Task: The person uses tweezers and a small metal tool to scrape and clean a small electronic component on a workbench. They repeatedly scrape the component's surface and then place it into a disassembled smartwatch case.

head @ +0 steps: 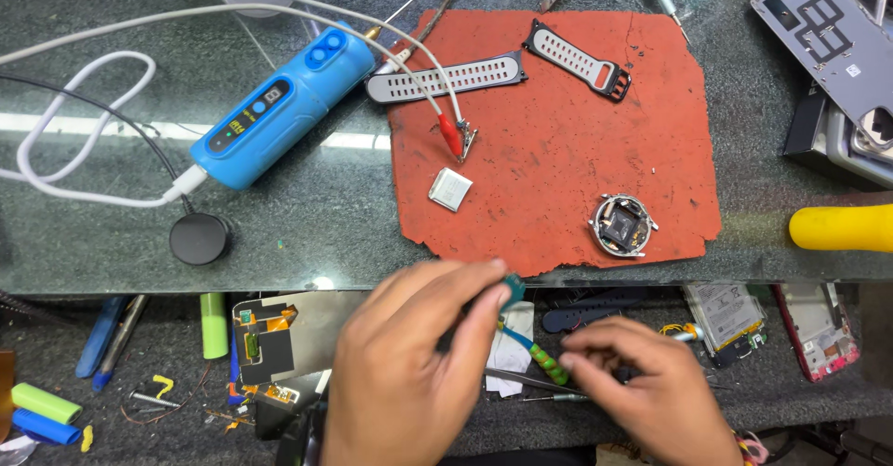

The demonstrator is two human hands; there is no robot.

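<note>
My left hand (409,364) is low at the centre, its thumb and fingers pinched on a small green circuit board (512,289) just below the mat's front edge. Beside it, my right hand (646,387) has its fingers closed over a thin dark metal tool (521,379). A screwdriver with a blue and green handle (535,350) lies between the hands. On the red mat (558,150) sit an opened round watch case (621,225), a small silver battery (450,190), two grey watch straps (446,77) (579,59) and a red clip lead (453,136).
A blue handheld device (279,108) with white cables lies left of the mat, a black round puck (199,238) below it. A yellow handle (842,227) is at the right edge, phone parts (833,33) at top right. The lower shelf holds batteries, flex parts and pens.
</note>
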